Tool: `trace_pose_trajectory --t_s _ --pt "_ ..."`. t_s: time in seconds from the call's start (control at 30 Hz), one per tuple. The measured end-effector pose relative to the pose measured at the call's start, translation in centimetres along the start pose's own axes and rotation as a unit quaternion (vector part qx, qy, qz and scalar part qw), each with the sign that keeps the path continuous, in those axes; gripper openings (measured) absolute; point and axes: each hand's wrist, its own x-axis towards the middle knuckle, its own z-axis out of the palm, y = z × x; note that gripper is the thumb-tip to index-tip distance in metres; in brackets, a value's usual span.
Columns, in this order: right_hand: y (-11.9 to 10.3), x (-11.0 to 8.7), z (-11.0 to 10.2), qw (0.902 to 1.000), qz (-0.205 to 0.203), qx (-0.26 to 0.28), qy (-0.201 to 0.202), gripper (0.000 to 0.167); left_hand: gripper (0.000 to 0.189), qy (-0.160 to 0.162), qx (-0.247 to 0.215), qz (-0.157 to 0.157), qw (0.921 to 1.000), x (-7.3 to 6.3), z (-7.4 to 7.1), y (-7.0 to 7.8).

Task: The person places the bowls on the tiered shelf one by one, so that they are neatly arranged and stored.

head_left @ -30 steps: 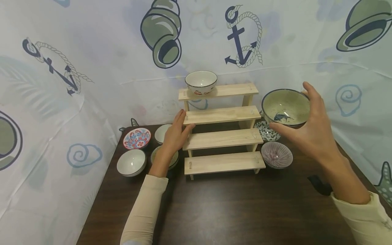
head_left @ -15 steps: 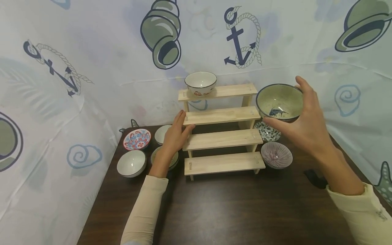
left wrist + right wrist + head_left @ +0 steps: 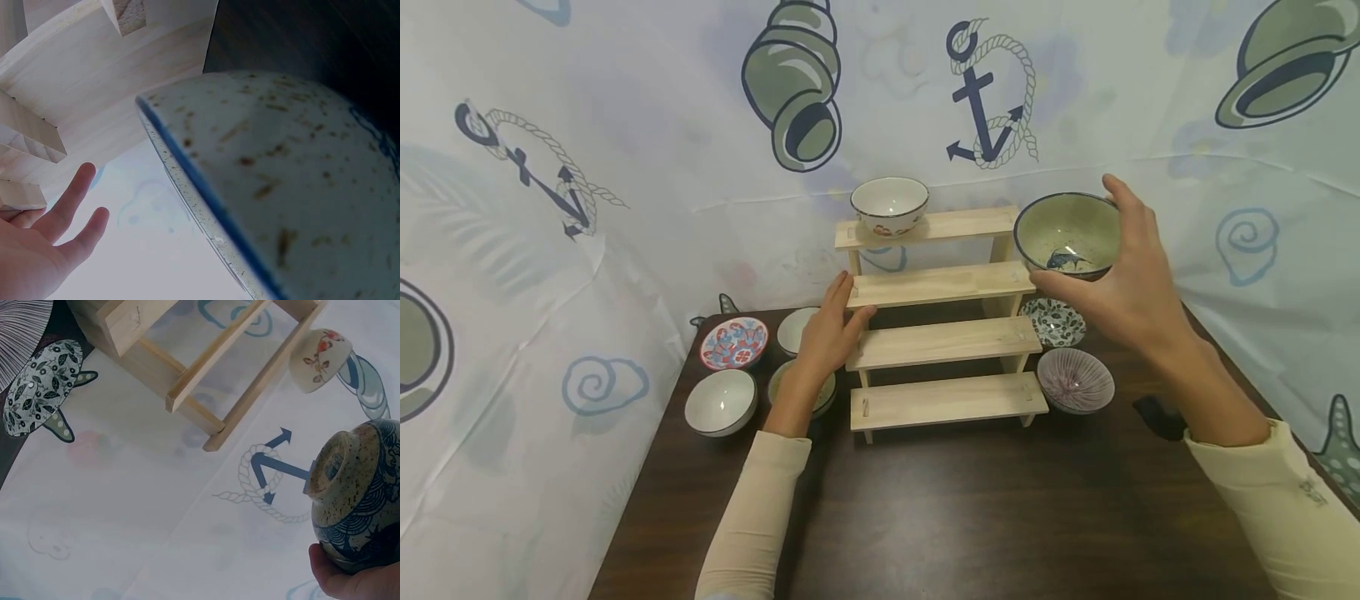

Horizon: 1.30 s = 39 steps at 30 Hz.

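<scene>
My right hand (image 3: 1127,287) holds a greenish bowl (image 3: 1067,229) with a dark rim and a blue fish inside, thumb low on the near side and fingers at the far rim. It hangs in the air at the right end of the stepped wooden stand (image 3: 943,340). The right wrist view shows the bowl's speckled foot and blue wave pattern (image 3: 359,487). My left hand (image 3: 829,333) rests with extended fingers against the stand's left side. On the top step sits a white bowl (image 3: 889,204) with red flowers; the lower steps are bare.
Left of the stand are a red-and-blue patterned bowl (image 3: 734,343), a white bowl (image 3: 721,402), another white bowl (image 3: 795,329) and a speckled bowl (image 3: 281,169) partly under my forearm. To the right are a leaf-patterned bowl (image 3: 1054,323) and a purple striped bowl (image 3: 1075,381).
My right hand has carried the greenish bowl left and upward, closer to the stand's upper right end. My left hand stays against the stand.
</scene>
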Motion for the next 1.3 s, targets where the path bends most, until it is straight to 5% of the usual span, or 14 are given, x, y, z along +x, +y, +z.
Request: trace_pose_trajectory --t_s 1.3 --pt "1.4 4.2 3.0 0.9997 0.017 -0.005 -0.019 0.115 0.078 -0.001 0.003 -0.004 1.0 0.0 0.0 0.1"
